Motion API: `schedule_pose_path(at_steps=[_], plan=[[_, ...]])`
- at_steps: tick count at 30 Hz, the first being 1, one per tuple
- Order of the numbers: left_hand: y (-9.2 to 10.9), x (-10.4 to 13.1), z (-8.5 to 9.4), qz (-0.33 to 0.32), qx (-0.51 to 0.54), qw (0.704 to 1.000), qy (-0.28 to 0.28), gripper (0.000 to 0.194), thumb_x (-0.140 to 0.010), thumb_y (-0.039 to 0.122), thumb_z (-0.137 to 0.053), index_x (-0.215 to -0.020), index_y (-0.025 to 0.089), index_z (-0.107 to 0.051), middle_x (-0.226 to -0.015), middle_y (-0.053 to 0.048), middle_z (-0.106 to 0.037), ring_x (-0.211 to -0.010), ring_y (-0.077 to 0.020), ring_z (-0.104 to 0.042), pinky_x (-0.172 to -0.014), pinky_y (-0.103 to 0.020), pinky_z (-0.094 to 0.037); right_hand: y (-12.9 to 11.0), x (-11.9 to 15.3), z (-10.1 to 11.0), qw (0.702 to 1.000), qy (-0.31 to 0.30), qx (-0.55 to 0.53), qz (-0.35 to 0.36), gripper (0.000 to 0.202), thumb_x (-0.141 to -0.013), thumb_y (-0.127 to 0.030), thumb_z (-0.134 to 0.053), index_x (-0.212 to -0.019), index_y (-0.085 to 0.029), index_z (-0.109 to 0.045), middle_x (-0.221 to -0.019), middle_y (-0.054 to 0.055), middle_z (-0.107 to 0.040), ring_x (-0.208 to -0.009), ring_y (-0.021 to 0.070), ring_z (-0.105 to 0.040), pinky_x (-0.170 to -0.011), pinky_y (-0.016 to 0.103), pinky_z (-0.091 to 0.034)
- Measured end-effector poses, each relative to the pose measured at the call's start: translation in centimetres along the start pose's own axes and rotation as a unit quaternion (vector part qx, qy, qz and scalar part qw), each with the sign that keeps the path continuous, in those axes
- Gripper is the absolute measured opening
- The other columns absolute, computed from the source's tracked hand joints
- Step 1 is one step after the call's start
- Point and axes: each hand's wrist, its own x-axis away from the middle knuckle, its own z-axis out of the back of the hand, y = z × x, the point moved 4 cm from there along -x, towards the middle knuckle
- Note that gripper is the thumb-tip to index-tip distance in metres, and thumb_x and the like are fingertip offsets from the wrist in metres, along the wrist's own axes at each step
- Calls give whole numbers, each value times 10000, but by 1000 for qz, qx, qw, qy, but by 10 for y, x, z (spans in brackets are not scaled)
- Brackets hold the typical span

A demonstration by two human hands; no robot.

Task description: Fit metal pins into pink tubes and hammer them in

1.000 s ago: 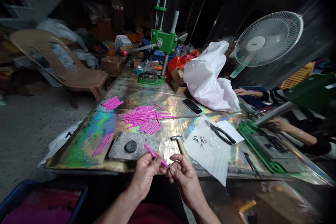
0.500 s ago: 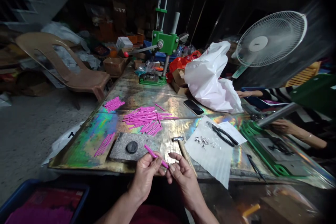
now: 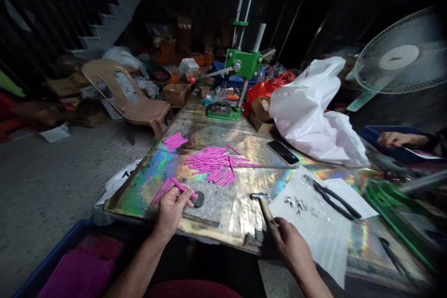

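Pinched between thumb and fingers of the left hand, a pink stick reaches the black disc on the stone block. The right hand closes around the wooden handle of the hammer, its head left of the paper sheet.

Bare forearms, dark red garment

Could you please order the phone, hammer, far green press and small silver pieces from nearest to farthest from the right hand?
1. Hammer, handle in the right hand.
2. Small silver pieces, on the white sheet ahead.
3. Phone, farther forward, beside the white bag.
4. Far green press, at the table's far end.
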Motion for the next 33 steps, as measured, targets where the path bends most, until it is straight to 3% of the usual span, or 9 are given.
schedule_pose_path(at_steps=[6,12,21,28,33], plan=[[0,-1,5,-24,-39,999,20,67,-598,215,-632,-588,165,-588,-557,23,-601,-436,-96,-529,-441,-198,-434,7,0,-15,998,-26,60,-9,354,-790,-380,-314,-969,-150,-515,-855,129,-598,-747,235,-596,-635,305,-439],[-4,0,5,-24,-51,998,22,60,-602,201,-617,-561,167,-589,-608,12,-583,-528,-126,-574,-464,-203,-462,16,-2,-24,998,-13,63,-3,364,-797,-403,-304,-981,-156,-498,-868,128,-612,-760,241,-594,-650,316,-438],[-8,-1,7,-34,-62,997,14,62,-636,210,-602,-589,171,-589,-631,14,-578,-550,-125,-575,-516,-210,-481,17,-2,-25,999,-11,50,3,362,-788,-411,-298,-965,-170,-502,-856,120,-623,-765,245,-594,-653,329,-437],[-12,1,8,-29,-54,998,17,58,-635,207,-601,-593,171,-583,-648,15,-570,-562,-128,-579,-523,-211,-490,14,-2,-22,997,-50,52,-16,394,-783,-405,-289,-991,-141,-496,-913,151,-608,-805,256,-589,-673,330,-436],[-9,1,7,-11,-50,998,31,82,-605,230,-624,-565,166,-591,-620,11,-574,-558,-135,-576,-525,-217,-488,14,-3,-21,998,-36,51,-12,377,-776,-401,-306,-974,-152,-509,-889,140,-620,-782,255,-593,-658,330,-441]])
